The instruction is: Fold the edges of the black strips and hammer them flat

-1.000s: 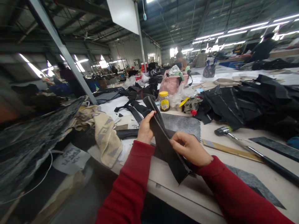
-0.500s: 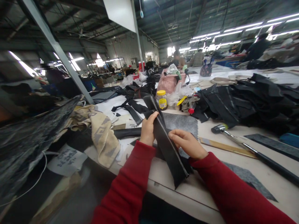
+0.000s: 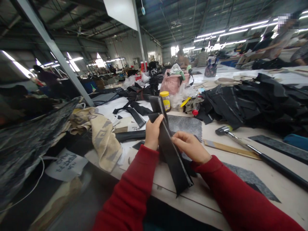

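Observation:
A long black strip of leather-like material [image 3: 173, 160] stands tilted on the white table, folded or doubled along its length. My left hand [image 3: 152, 134] grips it from the left, about halfway up. My right hand [image 3: 190, 147] pinches its right edge with the fingertips. Its lower end rests near the table's front edge. Behind the strip lies a grey felt sheet [image 3: 185, 125], partly hidden by it. A black strap [image 3: 130, 136] runs under my left wrist, and red sleeves cover both forearms.
To the right lie a hammer [image 3: 222, 130], a wooden ruler [image 3: 228, 149] and a heap of black material [image 3: 240, 106]. A beige patterned cloth [image 3: 103, 144] lies left. A yellow-lidded jar [image 3: 165, 100] and a pink bag [image 3: 170, 84] stand behind. Co-workers stand farther off.
The whole scene has drifted slightly left as my head turned. My hands have shifted little, and my right fingers have come closer to the strip's edge. The strip stays in my hands.

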The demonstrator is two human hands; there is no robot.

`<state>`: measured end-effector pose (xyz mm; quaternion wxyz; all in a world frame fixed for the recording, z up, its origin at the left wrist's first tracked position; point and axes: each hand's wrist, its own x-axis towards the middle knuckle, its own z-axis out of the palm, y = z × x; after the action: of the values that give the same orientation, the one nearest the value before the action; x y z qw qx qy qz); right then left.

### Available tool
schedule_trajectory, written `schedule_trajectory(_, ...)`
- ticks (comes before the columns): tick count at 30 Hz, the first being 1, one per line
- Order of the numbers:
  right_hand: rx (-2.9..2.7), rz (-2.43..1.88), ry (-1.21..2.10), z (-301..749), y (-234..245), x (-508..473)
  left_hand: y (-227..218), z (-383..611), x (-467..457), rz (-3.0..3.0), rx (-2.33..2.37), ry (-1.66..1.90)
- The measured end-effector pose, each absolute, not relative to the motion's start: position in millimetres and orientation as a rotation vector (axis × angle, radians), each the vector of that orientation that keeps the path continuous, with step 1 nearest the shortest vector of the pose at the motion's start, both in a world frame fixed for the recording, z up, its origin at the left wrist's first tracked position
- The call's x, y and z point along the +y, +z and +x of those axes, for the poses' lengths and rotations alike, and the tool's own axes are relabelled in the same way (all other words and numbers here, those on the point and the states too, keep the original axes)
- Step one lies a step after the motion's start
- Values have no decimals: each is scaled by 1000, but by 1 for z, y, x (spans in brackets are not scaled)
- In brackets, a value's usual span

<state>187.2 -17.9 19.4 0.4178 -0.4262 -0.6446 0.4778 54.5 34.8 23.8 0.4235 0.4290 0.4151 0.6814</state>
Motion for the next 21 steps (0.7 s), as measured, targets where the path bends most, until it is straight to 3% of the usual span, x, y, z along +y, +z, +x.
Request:
schedule_trajectory(5,-1660,-1070,1229,184,18,-20,25,47,42,893,992,1761)
schedule_trajectory(13,-1210,-1008,1456,192,11,-4,35,43,42,909,627,1397)
schedule_trajectory(21,-939,-683,1651,203,18,-3,21,56,38,1124,729,1410)
